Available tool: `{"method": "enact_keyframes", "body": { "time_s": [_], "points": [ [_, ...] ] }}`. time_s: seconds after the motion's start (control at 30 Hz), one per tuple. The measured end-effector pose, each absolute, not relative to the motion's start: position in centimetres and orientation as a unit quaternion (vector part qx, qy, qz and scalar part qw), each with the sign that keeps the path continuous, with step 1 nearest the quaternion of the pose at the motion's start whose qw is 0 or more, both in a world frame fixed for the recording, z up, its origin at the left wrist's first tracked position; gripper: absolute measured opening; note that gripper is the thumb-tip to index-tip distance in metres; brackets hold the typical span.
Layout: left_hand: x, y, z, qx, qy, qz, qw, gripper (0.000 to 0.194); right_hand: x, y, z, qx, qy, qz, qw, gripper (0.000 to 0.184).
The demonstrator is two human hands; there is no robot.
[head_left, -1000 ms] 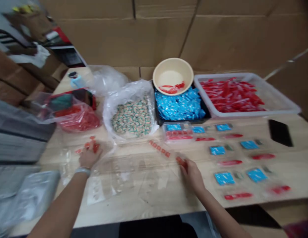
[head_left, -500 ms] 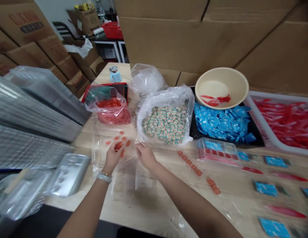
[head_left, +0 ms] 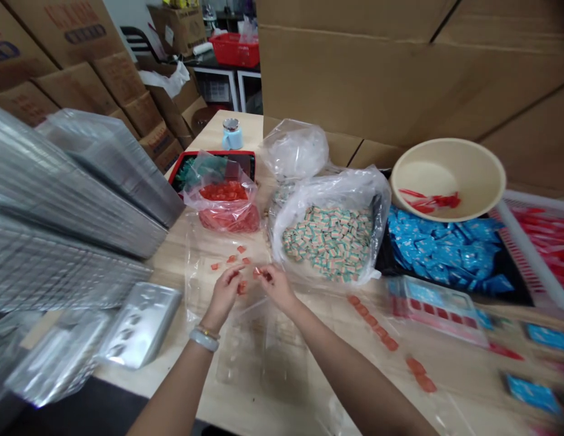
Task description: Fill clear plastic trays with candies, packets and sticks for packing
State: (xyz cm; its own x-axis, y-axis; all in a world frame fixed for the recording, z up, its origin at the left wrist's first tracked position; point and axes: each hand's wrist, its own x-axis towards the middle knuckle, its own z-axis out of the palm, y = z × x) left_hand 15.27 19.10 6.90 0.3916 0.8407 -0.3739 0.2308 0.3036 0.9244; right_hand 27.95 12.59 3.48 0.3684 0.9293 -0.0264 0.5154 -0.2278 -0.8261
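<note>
My right hand [head_left: 278,289] pinches a small translucent red piece [head_left: 257,272] between thumb and fingertips. Close on its left, my left hand [head_left: 223,295] is curled, with more small red pieces [head_left: 242,287] at its fingertips. Beyond the hands, several loose red pieces [head_left: 231,258] lie on clear plastic over the table. A clear bag [head_left: 229,215] full of such red pieces stands behind them. Nearer me, below both hands, lies a clear moulded plastic tray [head_left: 263,357]. The pieces are too small and blurred to name more exactly.
An open bag [head_left: 327,239] of small green-and-pink packets stands right of centre. Blue sachets [head_left: 440,248] lie beneath a cream basin [head_left: 449,163]. Rows of red pieces [head_left: 372,322] and a filled clear pack [head_left: 438,309] are at right. Clear trays [head_left: 72,212] are stacked at left.
My right hand has lifted and moved leftward relative to the table, and a red piece now shows in its fingers. The camera view has swung left.
</note>
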Motion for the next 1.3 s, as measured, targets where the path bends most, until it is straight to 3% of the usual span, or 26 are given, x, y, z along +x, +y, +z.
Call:
{"method": "enact_keyframes", "body": {
  "time_s": [0.17,0.33,0.53,0.63,0.73,0.87,1.07,1.2,1.3],
  "points": [
    [18.1,16.5,9.0,0.556,0.407,0.147,0.71,0.034,29.0,8.4,5.3,-0.644,-0.342,0.404,0.552,0.01],
    [21.6,12.0,9.7,0.444,0.37,0.093,0.811,0.03,31.3,2.7,7.0,-0.567,-0.161,0.492,0.641,0.02],
    [26.1,4.7,9.3,0.575,0.345,-0.024,0.742,0.022,33.2,-6.5,8.4,-0.51,-0.02,0.488,0.708,0.025],
    [28.1,0.0,8.3,0.624,0.299,-0.063,0.719,0.017,33.5,-12.2,8.6,-0.552,0.015,0.446,0.704,0.025],
    [29.5,-4.4,7.4,0.603,0.294,-0.089,0.736,0.017,34.2,-18.6,8.2,-0.665,0.034,0.348,0.66,0.025],
    [30.9,-8.1,7.1,0.433,0.359,-0.137,0.815,0.024,36.5,-25.2,6.8,-0.883,-0.046,0.13,0.449,0.021],
    [32.3,-10.7,6.7,0.346,0.372,-0.173,0.844,0.026,39.3,-25.8,4.3,-0.953,-0.21,0.121,0.181,0.016],
    [32.4,-11.4,6.0,0.335,0.349,-0.149,0.862,0.013,39.2,-25.6,4.0,-0.963,-0.21,0.125,0.117,0.014],
    [32.2,-11.5,6.1,0.289,0.356,-0.154,0.875,0.019,38.7,-26.0,5.2,-0.964,-0.195,0.095,0.154,0.015]
  ]
}}
